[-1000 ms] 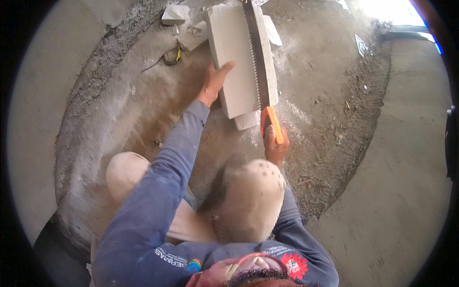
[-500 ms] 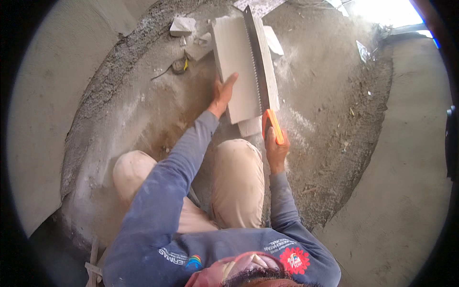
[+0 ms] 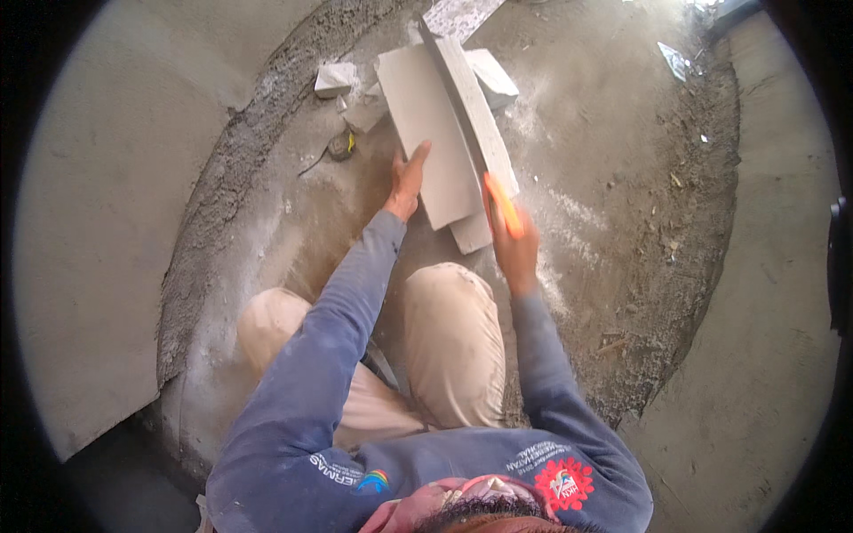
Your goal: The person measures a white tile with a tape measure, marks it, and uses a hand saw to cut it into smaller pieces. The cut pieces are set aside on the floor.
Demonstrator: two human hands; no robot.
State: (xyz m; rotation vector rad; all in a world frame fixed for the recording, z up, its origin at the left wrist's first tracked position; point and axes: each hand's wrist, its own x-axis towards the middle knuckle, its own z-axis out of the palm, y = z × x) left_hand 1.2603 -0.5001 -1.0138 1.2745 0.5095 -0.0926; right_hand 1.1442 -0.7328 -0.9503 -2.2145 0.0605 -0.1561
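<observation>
A long white lightweight masonry block point(image 3: 428, 147) lies lengthwise in front of my knees. My left hand point(image 3: 408, 184) grips its left edge, thumb on top, the other fingers mostly hidden at the side. In my right hand point(image 3: 520, 247) is a handsaw point(image 3: 504, 206), held by its orange handle at the block's near end. The dark blade runs along the block, sunk between the wide left part and a narrow right strip point(image 3: 484, 120). How deep the cut goes is hidden. Under the block, a smaller white piece point(image 3: 473, 234) sticks out at the near end.
Another white block piece point(image 3: 490, 75) lies beyond the strip, and an offcut point(image 3: 335, 79) at the far left. A tape measure point(image 3: 340, 145) rests on the dusty floor left of the block. Rough mortar point(image 3: 209, 209) edges the floor, and white dust is scattered to the right.
My right hand and the saw have pushed forward along the block, and the blade sits lower in it. The strip now leans apart from the wide part. My left hand keeps its grip.
</observation>
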